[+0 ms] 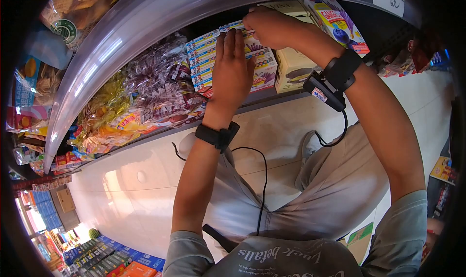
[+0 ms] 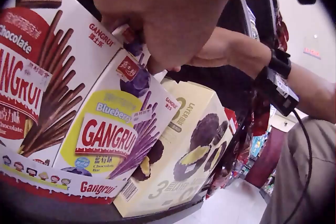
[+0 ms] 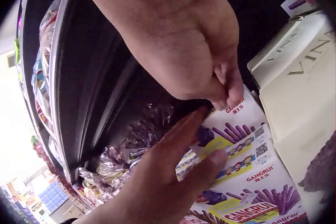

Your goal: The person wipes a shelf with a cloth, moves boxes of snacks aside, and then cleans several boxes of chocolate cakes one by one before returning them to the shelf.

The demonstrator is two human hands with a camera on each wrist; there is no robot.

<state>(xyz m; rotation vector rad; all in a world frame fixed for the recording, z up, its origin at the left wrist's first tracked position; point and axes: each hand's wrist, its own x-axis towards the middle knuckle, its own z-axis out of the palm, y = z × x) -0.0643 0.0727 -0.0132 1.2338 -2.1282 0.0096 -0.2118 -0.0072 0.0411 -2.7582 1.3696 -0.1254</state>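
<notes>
My left hand [image 1: 233, 66] lies over a stack of white snack-stick boxes [image 1: 201, 61], fingers straight and thumb spread to the side. Behind them, my right hand [image 1: 274, 28] reaches in with curled fingers; in the right wrist view its fingertips pinch the upper edge of a blueberry snack-stick box [image 3: 242, 116]. Another blueberry box [image 2: 107, 132] faces out at the front, beside a chocolate one [image 2: 26, 77]. Cream-coloured cake boxes [image 2: 189, 150] adjoin the blueberry boxes. My left fingertips are partly hidden in the left wrist view.
Shiny bagged snacks [image 1: 160, 78] fill the shelf to the left. A curved clear shelf edge [image 1: 107, 53] arches above my hands. One more blueberry box [image 1: 337, 24] stands at the right, past the cream boxes. A black cable [image 1: 266, 180] hangs over my legs.
</notes>
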